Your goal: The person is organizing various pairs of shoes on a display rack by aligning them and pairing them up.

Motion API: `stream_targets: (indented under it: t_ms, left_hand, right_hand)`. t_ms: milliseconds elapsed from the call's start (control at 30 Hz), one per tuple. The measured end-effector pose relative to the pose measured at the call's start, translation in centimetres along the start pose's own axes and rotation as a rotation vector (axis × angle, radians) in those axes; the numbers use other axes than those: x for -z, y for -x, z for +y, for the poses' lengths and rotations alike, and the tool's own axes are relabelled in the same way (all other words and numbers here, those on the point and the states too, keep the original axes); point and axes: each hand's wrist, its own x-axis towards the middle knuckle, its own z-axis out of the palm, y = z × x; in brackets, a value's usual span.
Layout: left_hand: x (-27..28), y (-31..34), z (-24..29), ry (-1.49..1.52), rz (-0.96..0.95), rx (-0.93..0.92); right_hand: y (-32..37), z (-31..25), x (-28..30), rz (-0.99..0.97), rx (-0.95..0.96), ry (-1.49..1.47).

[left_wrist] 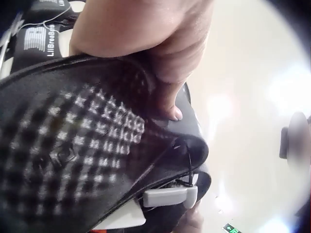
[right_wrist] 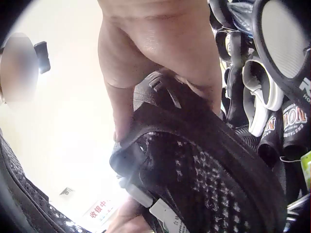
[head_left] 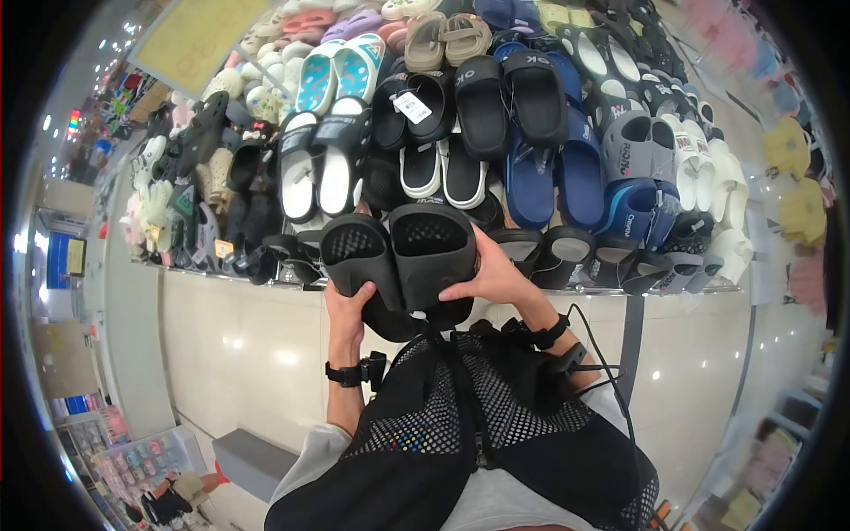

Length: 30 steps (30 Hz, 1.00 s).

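A pair of black slide sandals is held up in front of the chest in the head view, side by side with their wide openings toward the rack. My left hand (head_left: 347,305) grips the left slide (head_left: 359,261) by its outer side, thumb over the top. On the other one, the right slide (head_left: 434,257), my right hand (head_left: 496,276) has its thumb across the strap and its fingers hidden behind. Close up in the left wrist view is a bumpy patterned surface (left_wrist: 73,150). Between the slides hang a grey plastic clip (left_wrist: 170,196) and a white tag (left_wrist: 119,219).
Beyond the hands a sloped rack carries many pairs, among them black-and-white slides (head_left: 336,177), navy slides (head_left: 531,190) and grey clogs (head_left: 629,146). A yellow sign (head_left: 190,44) stands at the upper left. Shiny tiled floor (head_left: 248,341) lies below, with a grey box (head_left: 252,465) on it.
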Motion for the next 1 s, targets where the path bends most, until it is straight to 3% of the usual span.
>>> stream_targets:
  t_ms: [67,100,233,333,533,633,733,800,833,1000]
  left_hand:
    - [-0.2,-1.5,1.0,0.040,-0.203,-0.101]
    - [-1.2,-2.1,1.6,0.049,-0.208,-0.089]
    - [-3.4,-7.7,1.8,-0.127,-0.124,0.000]
    - [-4.3,-11.6,2.8,-0.141,-0.193,-0.098]
    - [-4.2,-16.4,1.8,-0.216,-0.281,0.005]
    - [-3.7,-17.7,-0.5,-0.281,-0.355,0.001]
    - [-3.4,-18.5,-2.9,-0.395,-0.238,-0.017]
    - [-2.8,-18.5,-3.0,-0.714,-0.348,-0.013]
    - [-2.9,-18.1,-2.5,-0.719,-0.361,-0.013]
    - [-2.1,-17.4,-1.0,-0.750,-0.416,-0.132]
  right_hand:
    - [-0.7,1.1,0.4,0.201,-0.123,0.237]
    - [-1.6,1.1,0.7,0.252,-0.143,0.203]
    - [-3.5,-0.2,1.5,0.270,-0.181,0.235]
    - [-6.0,1.3,3.0,0.389,-0.190,0.344]
    - [-8.5,3.5,4.5,0.422,-0.195,0.468]
    - [-9.0,4.5,4.5,0.521,-0.344,0.386]
    - [-9.5,4.4,4.2,0.590,-0.444,0.308]
    - [-9.8,4.6,3.9,0.581,-0.485,0.246]
    - [-9.7,4.7,3.7,0.563,-0.512,0.178]
    - [-9.8,6.8,3.8,0.675,-0.467,0.159]
